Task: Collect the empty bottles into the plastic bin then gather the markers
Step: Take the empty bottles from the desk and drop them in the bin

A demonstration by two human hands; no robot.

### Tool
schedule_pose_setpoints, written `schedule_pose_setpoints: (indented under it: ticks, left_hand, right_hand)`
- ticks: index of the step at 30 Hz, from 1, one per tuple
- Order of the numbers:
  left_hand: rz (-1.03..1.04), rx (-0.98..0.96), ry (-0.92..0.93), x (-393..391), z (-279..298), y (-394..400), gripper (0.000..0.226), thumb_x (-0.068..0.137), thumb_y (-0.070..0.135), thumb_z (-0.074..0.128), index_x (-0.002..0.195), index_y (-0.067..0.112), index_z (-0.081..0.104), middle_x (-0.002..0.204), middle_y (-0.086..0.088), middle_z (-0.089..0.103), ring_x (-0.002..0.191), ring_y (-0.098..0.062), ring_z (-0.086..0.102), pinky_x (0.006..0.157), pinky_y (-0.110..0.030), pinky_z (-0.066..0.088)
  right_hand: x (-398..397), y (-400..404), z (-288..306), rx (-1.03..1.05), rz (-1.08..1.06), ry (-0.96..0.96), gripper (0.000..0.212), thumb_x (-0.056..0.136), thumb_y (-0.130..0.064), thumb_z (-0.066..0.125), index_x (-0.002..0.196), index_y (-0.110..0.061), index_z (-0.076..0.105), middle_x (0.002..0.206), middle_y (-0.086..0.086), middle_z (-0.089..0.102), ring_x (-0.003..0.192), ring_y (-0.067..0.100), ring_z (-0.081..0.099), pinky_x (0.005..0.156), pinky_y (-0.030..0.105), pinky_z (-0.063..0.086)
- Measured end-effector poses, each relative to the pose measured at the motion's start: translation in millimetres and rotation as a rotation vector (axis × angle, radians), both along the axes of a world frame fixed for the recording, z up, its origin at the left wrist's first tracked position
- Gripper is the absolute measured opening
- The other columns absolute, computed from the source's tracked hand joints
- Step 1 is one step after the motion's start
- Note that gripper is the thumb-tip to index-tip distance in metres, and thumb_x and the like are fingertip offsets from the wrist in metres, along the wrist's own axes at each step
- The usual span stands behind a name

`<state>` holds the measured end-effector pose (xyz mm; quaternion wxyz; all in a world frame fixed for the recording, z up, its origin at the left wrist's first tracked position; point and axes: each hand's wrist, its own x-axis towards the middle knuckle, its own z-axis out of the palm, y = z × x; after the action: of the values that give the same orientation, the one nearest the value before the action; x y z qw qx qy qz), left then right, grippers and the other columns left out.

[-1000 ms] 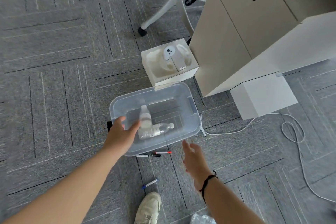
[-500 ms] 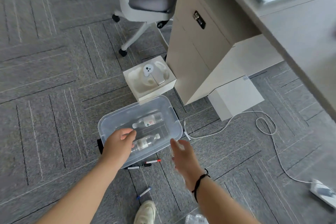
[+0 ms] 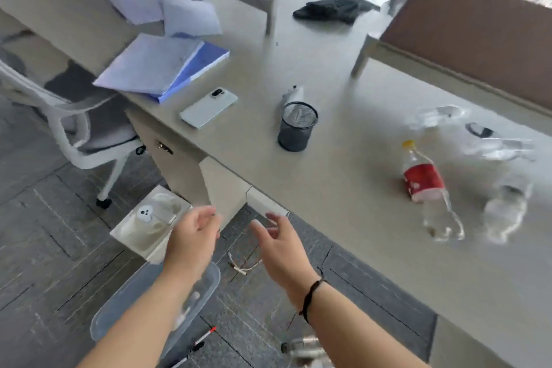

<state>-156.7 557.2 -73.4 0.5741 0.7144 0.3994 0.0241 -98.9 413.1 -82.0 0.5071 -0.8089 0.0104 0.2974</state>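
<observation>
Bottles: red-label bottle (image 3: 424, 185) and clear bottles (image 3: 504, 209) are lying on the desk (image 3: 343, 134), well right of both hands.
Bin (image 3: 206, 281): sitting directly beneath the left hand (image 3: 191, 236).
Hands: left and right hand (image 3: 277, 240) are hovering loose, grasping nothing, probably freed for reaching.
Markers (image 3: 198, 340): lying just behind the bin.

Red-labelled bottle (image 3: 424, 185) lying on desk (image 3: 343, 158)

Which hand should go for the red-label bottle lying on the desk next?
Right, probably. The right hand is empty, open and nearer the desk edge on the side of the red-label bottle. The left hand, also empty, hangs over the plastic bin, farther from it.
</observation>
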Motion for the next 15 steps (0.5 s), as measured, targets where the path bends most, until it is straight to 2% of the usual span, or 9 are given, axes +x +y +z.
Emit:
schedule_pose_setpoints:
  ticks: [3, 5, 8, 11, 13, 15]
  left_hand:
    - [-0.083, 0.051, -0.055, 38.5, 43.5, -57.6, 0.018, 0.085, 0.034, 0.060, 0.102, 0.032, 0.065, 0.093, -0.001, 0.075, 0.091, -0.020, 0.071, 0.091, -0.051, 0.056]
    - [-0.137, 0.067, -0.082, 61.7, 67.8, -104.8, 0.013, 0.086, 0.033, 0.062, 0.098, 0.033, 0.066, 0.092, 0.000, 0.074, 0.087, -0.021, 0.072, 0.090, -0.052, 0.056]
    - [-0.226, 0.075, -0.113, 92.4, 89.4, -184.1, 0.013, 0.081, 0.036, 0.061, 0.093, 0.034, 0.065, 0.089, -0.002, 0.074, 0.087, -0.027, 0.072, 0.087, -0.054, 0.056]
    - [-0.347, 0.086, -0.130, 120.2, 92.2, -268.8, 0.015, 0.085, 0.035, 0.064, 0.099, 0.031, 0.065, 0.094, 0.000, 0.073, 0.092, -0.027, 0.071, 0.088, -0.049, 0.055]
    - [-0.418, 0.141, -0.126, 138.6, 85.0, -313.0, 0.018, 0.089, 0.037, 0.064, 0.105, 0.029, 0.063, 0.101, 0.003, 0.070, 0.099, -0.024, 0.067, 0.089, -0.042, 0.052]
    - [-0.466, 0.221, -0.084, 161.8, 70.6, -360.6, 0.032, 0.089, 0.042, 0.066, 0.115, 0.025, 0.060, 0.106, 0.004, 0.064, 0.105, -0.025, 0.062, 0.085, -0.034, 0.045]
  right_hand:
    - [24.6, -64.4, 45.9, 0.051, -0.112, -0.053, 0.053, 0.096, -0.048, 0.057, 0.143, -0.027, 0.045, 0.111, -0.008, 0.062, 0.094, 0.008, 0.063, 0.079, 0.022, 0.050]
    - [38.8, -115.9, 70.2, 0.059, -0.177, -0.094, 0.054, 0.095, -0.050, 0.057, 0.143, -0.029, 0.044, 0.117, -0.006, 0.062, 0.097, 0.009, 0.063, 0.084, 0.026, 0.052]
    - [56.7, -201.9, 95.7, 0.055, -0.282, -0.155, 0.055, 0.095, -0.050, 0.058, 0.143, -0.028, 0.045, 0.115, -0.006, 0.063, 0.097, 0.008, 0.062, 0.095, 0.034, 0.052]
    - [68.8, -296.4, 104.3, 0.048, -0.421, -0.182, 0.053, 0.094, -0.049, 0.059, 0.142, -0.028, 0.047, 0.103, -0.012, 0.061, 0.089, 0.003, 0.060, 0.092, 0.034, 0.053]
    - [74.8, -347.9, 101.7, 0.016, -0.494, -0.171, 0.053, 0.094, -0.051, 0.058, 0.141, -0.029, 0.046, 0.103, -0.014, 0.061, 0.093, 0.005, 0.062, 0.094, 0.037, 0.053]
    - [78.7, -399.6, 92.0, -0.014, -0.566, -0.152, 0.055, 0.092, -0.054, 0.057, 0.141, -0.031, 0.046, 0.109, -0.010, 0.063, 0.099, 0.013, 0.064, 0.097, 0.042, 0.053]
